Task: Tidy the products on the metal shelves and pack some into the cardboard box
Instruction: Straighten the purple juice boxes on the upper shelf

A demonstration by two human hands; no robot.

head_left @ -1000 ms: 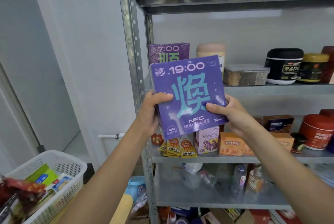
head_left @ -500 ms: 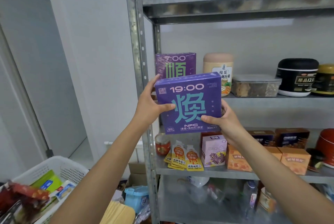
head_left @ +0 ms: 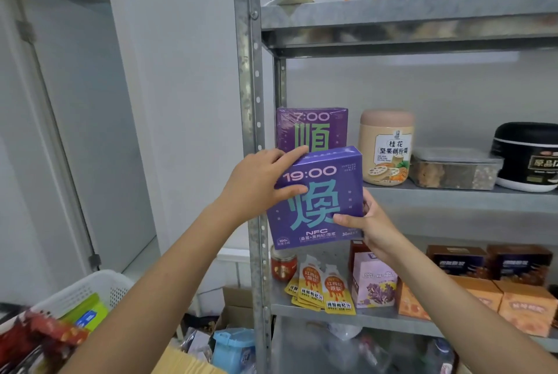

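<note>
Purple box (head_left: 317, 201) is upright, print facing camera (tilted slightly), pinched between left grip (head_left: 256, 184) and right grip (head_left: 373, 230).

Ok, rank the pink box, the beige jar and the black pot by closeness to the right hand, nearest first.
1. Pink box: directly under the right hand.
2. Beige jar: above the hand, slightly right.
3. Black pot: far right.
</note>
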